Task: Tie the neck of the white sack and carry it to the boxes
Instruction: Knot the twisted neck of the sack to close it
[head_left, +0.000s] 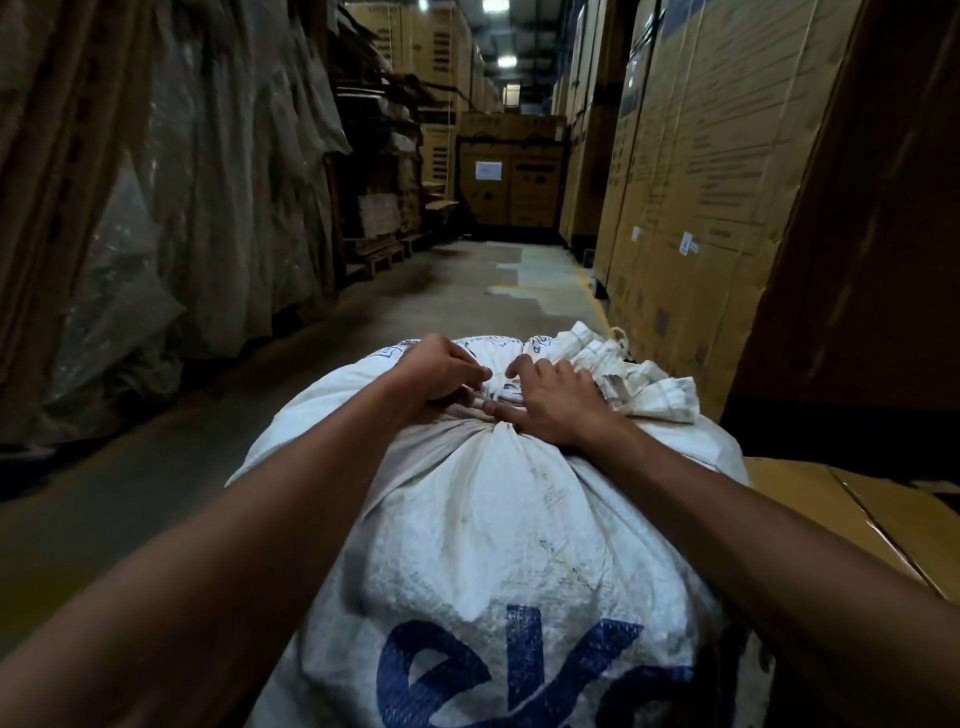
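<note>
Left hand (441, 371), fingers curled, gripping the gathered cloth at the neck (491, 423) of the sack (498, 525). Right hand (553, 402) laid over the neck from the other side, fingers bent into the folds, thumb pointing toward the left hand; gripping the bunched cloth. Fingertips of both hands nearly meeting above the cinched point. Whether a knot or cord is in place at the neck: cannot tell, hidden under the hands.

Loose mouth (631, 376) of the sack, crumpled, fanning out beyond the right hand, up and to the right. Body of the sack full and rounded, white woven fabric, dirty, filling the lower centre of the view; blue lettering (511, 670) near the bottom edge, partly cut off. Both forearms bare, reaching in from the lower corners and converging on the neck.

Flat carton (852, 512) just beside the sack at the right, partly under it. Tall stacked boxes (696, 171) along the right side of the aisle, with small white labels. Concrete floor (457, 296) running ahead, yellow line (597, 301) near the right-hand stacks. Plastic-wrapped goods (156, 197) along the left side. More boxes (511, 176) closing the far end of the aisle, ceiling lights (506, 62) above.
</note>
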